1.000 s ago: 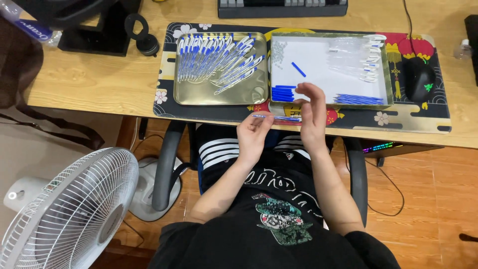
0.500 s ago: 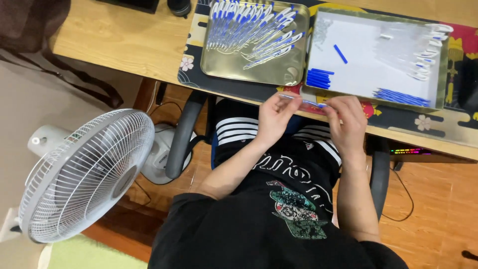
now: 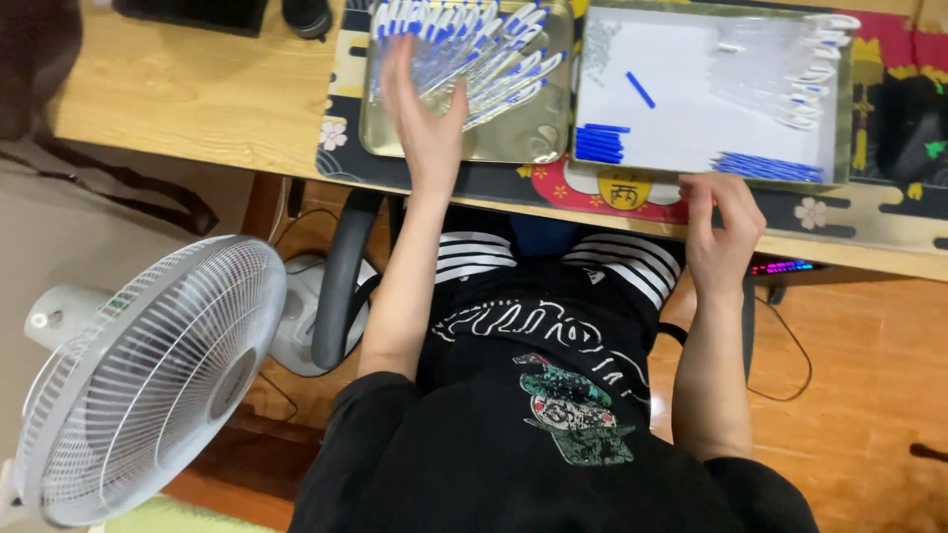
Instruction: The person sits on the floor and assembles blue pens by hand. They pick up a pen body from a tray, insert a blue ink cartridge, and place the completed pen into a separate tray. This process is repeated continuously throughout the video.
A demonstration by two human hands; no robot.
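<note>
Spread wide, the left hand (image 3: 427,116) is reaching over the near edge of the left tray (image 3: 395,148), its fingers fanned out flat and lying on the pile of pens (image 3: 489,59); nothing looks pinched between them, though whether a pen is sitting under the palm I cannot tell. The right hand (image 3: 721,235) is hanging at the desk edge (image 3: 859,255), at about 5 o'clock from the left hand, fingers loosely curled and apparently holding nothing, just touching the near rim of the right tray (image 3: 839,118).

The pens are lying directly under and ahead of the left hand, toward 12 and 1 o'clock, blue caps pointing up and away, their long axes running roughly from 7 to 1 o'clock in a slanted fan. The left hand is clearly the nearer one; the right is well apart from the pile.

On the right tray a white sheet (image 3: 691,109) is covering the floor. A neat block of blue caps (image 3: 600,144) is sitting at its 7 o'clock corner, a single blue cap (image 3: 640,89) is lying tilted near the middle, a row of blue refills (image 3: 768,168) is resting along the near edge, and clear barrels (image 3: 790,74) are fanning toward 2 o'clock. Both trays are resting on a dark patterned mat (image 3: 889,212) with red and flower marks. A white fan (image 3: 138,385) is standing at 8 o'clock on the floor.
</note>
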